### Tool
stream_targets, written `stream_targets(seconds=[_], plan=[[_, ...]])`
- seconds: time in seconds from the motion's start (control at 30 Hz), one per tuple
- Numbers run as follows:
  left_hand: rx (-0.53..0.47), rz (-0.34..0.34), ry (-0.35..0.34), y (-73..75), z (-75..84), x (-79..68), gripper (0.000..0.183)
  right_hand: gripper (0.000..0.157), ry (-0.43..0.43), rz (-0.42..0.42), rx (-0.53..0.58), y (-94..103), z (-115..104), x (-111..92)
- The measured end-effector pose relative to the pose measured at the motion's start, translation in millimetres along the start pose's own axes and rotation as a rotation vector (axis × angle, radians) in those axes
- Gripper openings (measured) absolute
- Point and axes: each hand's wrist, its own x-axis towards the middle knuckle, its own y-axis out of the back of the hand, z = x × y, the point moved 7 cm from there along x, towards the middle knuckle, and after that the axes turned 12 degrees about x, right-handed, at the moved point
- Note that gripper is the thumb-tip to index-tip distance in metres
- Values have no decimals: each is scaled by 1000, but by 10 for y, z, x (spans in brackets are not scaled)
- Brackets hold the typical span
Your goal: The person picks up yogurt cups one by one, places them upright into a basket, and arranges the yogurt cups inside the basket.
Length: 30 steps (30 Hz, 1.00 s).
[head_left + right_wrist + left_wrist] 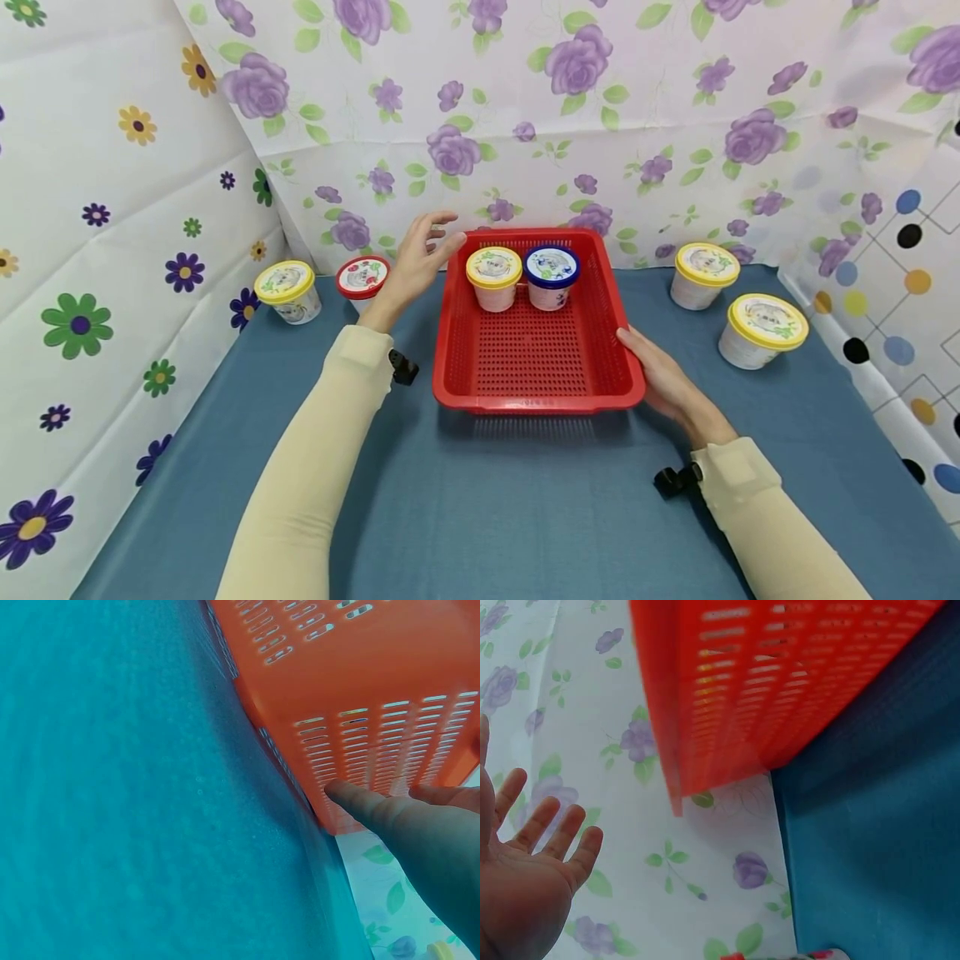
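Observation:
A red plastic basket [528, 358] with slotted walls stands toward the back of the table. Inside, at its far end, a yellow-lidded tub [494, 279] sits next to a blue-lidded tub [551, 277]. My right hand [663, 379] grips the basket's right side, thumb at the rim; in the right wrist view its fingers [367, 804] lie against the slotted outer wall. By the basket's back left corner, my left hand [420, 260] is raised with nothing in it. Its fingers [544, 817] are spread apart from the basket in the left wrist view.
Left of the basket stand another yellow-lidded tub [288, 292] and a red-lidded tub [362, 277], partly hidden by my left wrist. Two more yellow-lidded tubs [703, 275] stand to the right. Flowered cloth [517, 167] hangs behind the blue-covered table [517, 508].

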Motion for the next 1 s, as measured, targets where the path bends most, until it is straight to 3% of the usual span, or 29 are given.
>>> stream_targets(seconds=[0.77, 1.0], plan=[[89, 44, 74, 227, -538, -294, 55, 63, -14, 31, -18, 10, 1, 3], [127, 61, 87, 322, -633, -346, 55, 63, -22, 49, -26, 17, 3, -3]])
